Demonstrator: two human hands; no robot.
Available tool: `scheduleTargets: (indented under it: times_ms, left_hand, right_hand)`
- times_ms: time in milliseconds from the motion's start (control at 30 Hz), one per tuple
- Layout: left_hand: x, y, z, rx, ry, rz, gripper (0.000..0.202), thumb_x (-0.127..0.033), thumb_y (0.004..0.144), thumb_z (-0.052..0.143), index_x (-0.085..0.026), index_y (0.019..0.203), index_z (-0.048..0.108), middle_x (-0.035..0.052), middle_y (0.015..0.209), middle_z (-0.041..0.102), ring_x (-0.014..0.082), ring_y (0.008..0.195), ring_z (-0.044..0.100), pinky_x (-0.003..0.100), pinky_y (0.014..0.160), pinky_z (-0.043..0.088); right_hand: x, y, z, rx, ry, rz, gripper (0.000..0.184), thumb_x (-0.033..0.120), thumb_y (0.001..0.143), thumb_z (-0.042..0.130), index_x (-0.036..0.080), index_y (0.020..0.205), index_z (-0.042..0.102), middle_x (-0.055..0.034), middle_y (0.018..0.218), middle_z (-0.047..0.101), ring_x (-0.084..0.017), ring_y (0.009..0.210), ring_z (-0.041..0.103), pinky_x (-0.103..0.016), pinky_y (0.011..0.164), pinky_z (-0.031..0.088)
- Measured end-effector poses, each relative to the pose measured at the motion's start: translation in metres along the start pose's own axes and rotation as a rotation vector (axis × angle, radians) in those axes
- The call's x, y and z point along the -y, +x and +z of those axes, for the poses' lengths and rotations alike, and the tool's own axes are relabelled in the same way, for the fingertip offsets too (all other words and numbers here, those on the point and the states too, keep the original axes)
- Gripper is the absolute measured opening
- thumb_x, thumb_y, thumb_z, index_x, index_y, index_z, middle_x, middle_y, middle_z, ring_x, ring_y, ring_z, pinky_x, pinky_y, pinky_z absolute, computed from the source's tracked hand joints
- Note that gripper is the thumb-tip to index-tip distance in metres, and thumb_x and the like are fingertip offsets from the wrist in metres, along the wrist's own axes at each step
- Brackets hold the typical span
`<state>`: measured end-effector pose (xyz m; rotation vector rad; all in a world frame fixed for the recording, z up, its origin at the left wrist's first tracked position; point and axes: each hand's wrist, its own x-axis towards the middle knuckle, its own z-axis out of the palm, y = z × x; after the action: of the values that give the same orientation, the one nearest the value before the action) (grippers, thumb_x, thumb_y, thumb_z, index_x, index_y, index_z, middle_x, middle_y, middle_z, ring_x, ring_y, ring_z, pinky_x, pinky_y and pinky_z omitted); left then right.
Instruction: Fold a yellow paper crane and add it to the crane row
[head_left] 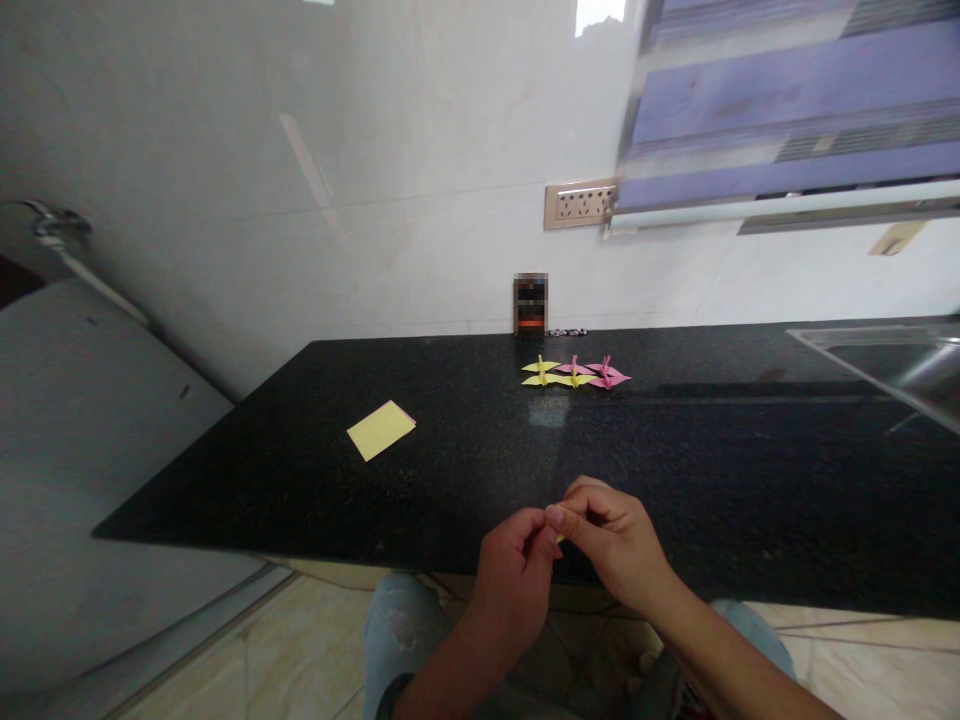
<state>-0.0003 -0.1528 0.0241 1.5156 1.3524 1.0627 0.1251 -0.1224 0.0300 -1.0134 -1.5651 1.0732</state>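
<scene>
My left hand (517,575) and my right hand (611,540) meet at the near edge of the black counter (300,480), fingers pinched together around a small yellow piece of paper (559,538) that is almost wholly hidden. Farther back lie several folded paper cranes, yellow (541,372) and pink (607,375), side by side. A small stack of square yellow paper (380,430) with a pink sheet under it lies to the left, apart from both hands.
A small dark box (530,304) stands against the white tiled wall. A wall socket (581,204) sits above it. A steel sink (892,365) is at the right. A grey door surface (82,450) is at the left. My knees show below the counter.
</scene>
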Motion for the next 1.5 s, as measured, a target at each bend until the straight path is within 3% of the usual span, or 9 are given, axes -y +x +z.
scheduleTargets:
  times_ms: [133,300,500,667,800,900,1067,1233,1500]
  left_hand:
    - [-0.0003,0.0010,0.0024,0.002,-0.136,-0.043,0.027,-0.035,0.082,0.040,-0.016,0.069,0.053,-0.0028,0.056,0.046,0.0100,0.053,0.043,0.021,0.051,0.032]
    - [0.0016,0.0045,0.0010,-0.030,-0.221,-0.097,0.033,-0.036,0.081,0.042,-0.016,0.056,0.046,-0.0040,0.045,0.042,0.0087,0.045,0.039,0.020,0.047,0.031]
    - [0.0055,0.0045,0.0029,-0.034,-0.297,-0.087,0.033,-0.036,0.081,0.043,-0.015,0.057,0.049,-0.0021,0.049,0.047,0.0094,0.049,0.043,0.021,0.051,0.034]
    - [0.0070,0.0040,0.0036,-0.025,-0.385,-0.132,0.030,-0.039,0.080,0.044,-0.014,0.066,0.052,-0.0006,0.057,0.051,0.0106,0.054,0.047,0.022,0.053,0.037]
    - [0.0083,0.0065,0.0022,-0.072,-0.464,-0.174,0.033,-0.041,0.079,0.046,-0.014,0.060,0.049,-0.0034,0.047,0.044,0.0075,0.045,0.039,0.020,0.047,0.030]
    - [0.0075,0.0089,0.0019,-0.040,-0.664,-0.233,0.034,-0.043,0.079,0.046,-0.014,0.060,0.046,-0.0057,0.042,0.038,0.0054,0.040,0.031,0.019,0.043,0.025]
    - [0.0029,0.0086,0.0032,0.077,-0.919,-0.338,0.033,-0.046,0.078,0.046,-0.015,0.065,0.046,-0.0088,0.039,0.030,0.0041,0.036,0.022,0.019,0.040,0.023]
    - [0.0032,0.0065,0.0045,0.085,-0.914,-0.325,0.033,-0.044,0.078,0.046,-0.015,0.063,0.045,-0.0077,0.039,0.033,0.0045,0.037,0.025,0.019,0.041,0.023]
    - [0.0031,0.0064,0.0035,0.112,-0.884,-0.289,0.035,-0.047,0.077,0.045,-0.015,0.064,0.048,-0.0053,0.042,0.039,0.0063,0.040,0.033,0.020,0.044,0.027]
  right_hand:
    - [-0.0014,0.0010,0.0027,-0.044,0.028,0.058,0.024,0.031,0.075,0.057,0.015,0.057,0.057,0.0016,0.058,0.047,-0.008,0.049,0.042,-0.021,0.046,0.034]
    - [-0.0050,0.0019,0.0065,0.042,0.161,0.202,0.026,0.038,0.077,0.051,0.015,0.066,0.054,0.0022,0.059,0.050,-0.006,0.043,0.038,-0.019,0.040,0.031]
    - [-0.0021,0.0000,0.0064,-0.046,0.046,0.083,0.026,0.034,0.075,0.055,0.015,0.057,0.053,0.0020,0.057,0.047,-0.009,0.052,0.043,-0.020,0.048,0.035]
    - [0.0011,0.0020,0.0050,0.030,0.067,0.137,0.029,0.035,0.076,0.053,0.015,0.055,0.051,0.0047,0.050,0.044,-0.006,0.041,0.038,-0.019,0.039,0.030]
    - [-0.0022,0.0016,0.0039,0.060,0.037,0.099,0.037,0.037,0.083,0.042,0.015,0.055,0.054,0.0027,0.050,0.045,-0.007,0.043,0.041,-0.019,0.043,0.034]
    - [-0.0038,-0.0004,0.0037,0.083,0.083,0.099,0.038,0.037,0.085,0.037,0.015,0.063,0.057,0.0006,0.056,0.051,-0.008,0.046,0.044,-0.021,0.048,0.038]
    - [-0.0023,-0.0025,0.0044,0.091,0.133,0.101,0.023,0.037,0.077,0.051,0.016,0.078,0.062,-0.0001,0.067,0.051,-0.008,0.051,0.047,-0.021,0.047,0.040]
    - [-0.0020,-0.0026,0.0048,0.058,0.190,0.130,0.017,0.032,0.072,0.059,0.017,0.077,0.062,0.0004,0.069,0.052,-0.008,0.053,0.047,-0.020,0.048,0.042]
    - [-0.0014,-0.0034,0.0038,0.068,0.115,0.046,0.019,0.030,0.079,0.050,0.017,0.077,0.063,-0.0006,0.067,0.053,-0.008,0.052,0.048,-0.021,0.047,0.041]
